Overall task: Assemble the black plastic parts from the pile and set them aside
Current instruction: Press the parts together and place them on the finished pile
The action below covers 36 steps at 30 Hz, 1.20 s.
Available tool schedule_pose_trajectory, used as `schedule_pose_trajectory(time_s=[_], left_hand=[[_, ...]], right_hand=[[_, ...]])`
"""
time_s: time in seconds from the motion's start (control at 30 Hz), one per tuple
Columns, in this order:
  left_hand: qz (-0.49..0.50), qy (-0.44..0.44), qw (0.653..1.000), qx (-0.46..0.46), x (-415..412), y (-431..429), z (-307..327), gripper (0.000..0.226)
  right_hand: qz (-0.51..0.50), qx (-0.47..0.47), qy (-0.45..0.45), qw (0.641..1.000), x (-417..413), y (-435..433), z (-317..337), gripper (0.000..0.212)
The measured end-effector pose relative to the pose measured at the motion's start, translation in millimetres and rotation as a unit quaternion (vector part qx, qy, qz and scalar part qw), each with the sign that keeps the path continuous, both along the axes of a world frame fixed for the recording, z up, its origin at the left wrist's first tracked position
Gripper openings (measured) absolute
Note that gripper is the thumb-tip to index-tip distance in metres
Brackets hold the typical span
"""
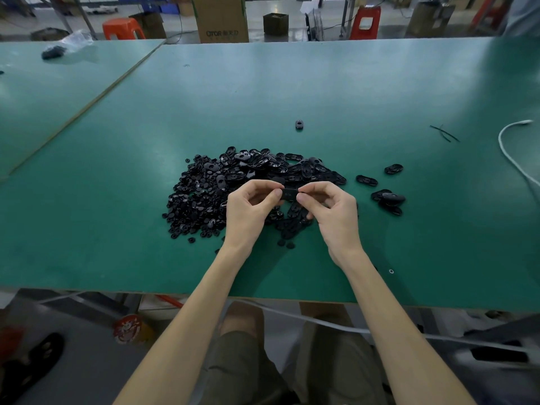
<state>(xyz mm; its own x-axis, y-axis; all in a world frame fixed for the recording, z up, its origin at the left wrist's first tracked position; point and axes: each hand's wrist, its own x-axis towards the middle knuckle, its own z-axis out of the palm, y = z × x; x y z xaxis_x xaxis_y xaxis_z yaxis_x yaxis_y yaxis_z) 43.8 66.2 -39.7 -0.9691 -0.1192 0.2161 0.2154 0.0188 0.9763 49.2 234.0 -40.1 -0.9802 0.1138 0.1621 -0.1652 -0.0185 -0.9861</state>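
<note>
Fingers (263, 187) of the left hand (248, 211) and the right hand (333, 213) are curled, pinching one small black oval plastic part (289, 195) by its two ends. The part is held above the pile of black plastic parts (222, 185) on the green table (321, 83). A single black piece (299, 125) lies well apart behind the pile.
</note>
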Motion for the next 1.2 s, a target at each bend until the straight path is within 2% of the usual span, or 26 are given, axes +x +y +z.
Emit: schedule_pose_trajectory(time_s=[0.23, 0.47, 0.6, 0.73, 0.9, 1.2], left_hand=[[-0.037, 0.009, 0.999, 0.009, 2.2, 0.8, 3.6, 0.012], [-0.02, 0.005, 1.0, 0.005, 2.1, 1.7, 2.0, 0.012], [-0.01, -0.007, 1.0, 0.018, 1.2, 1.3, 0.8, 0.011], [-0.041, 0.004, 0.999, 0.011, 2.5, 2.2, 2.8, 0.012], [-0.058, 0.002, 0.998, 0.009, 3.1, 2.9, 4.9, 0.014], [-0.069, 0.022, 0.997, 0.009, 2.7, 2.2, 5.4, 0.013]], right_hand=[[-0.029, 0.025, 0.016, 0.999, 0.0, -1.0, -0.3, 0.016], [-0.052, 0.037, 0.024, 0.998, 1.6, -0.6, -0.1, 0.016], [-0.049, 0.045, 0.021, 0.998, 2.8, -1.2, 2.1, 0.013], [-0.016, 0.1, 0.036, 0.994, 4.6, -4.6, 4.5, 0.01], [-0.03, 0.058, 0.015, 0.998, 2.3, -1.6, 2.6, 0.009], [-0.003, 0.07, 0.017, 0.997, 0.0, -0.2, -0.1, 0.008]])
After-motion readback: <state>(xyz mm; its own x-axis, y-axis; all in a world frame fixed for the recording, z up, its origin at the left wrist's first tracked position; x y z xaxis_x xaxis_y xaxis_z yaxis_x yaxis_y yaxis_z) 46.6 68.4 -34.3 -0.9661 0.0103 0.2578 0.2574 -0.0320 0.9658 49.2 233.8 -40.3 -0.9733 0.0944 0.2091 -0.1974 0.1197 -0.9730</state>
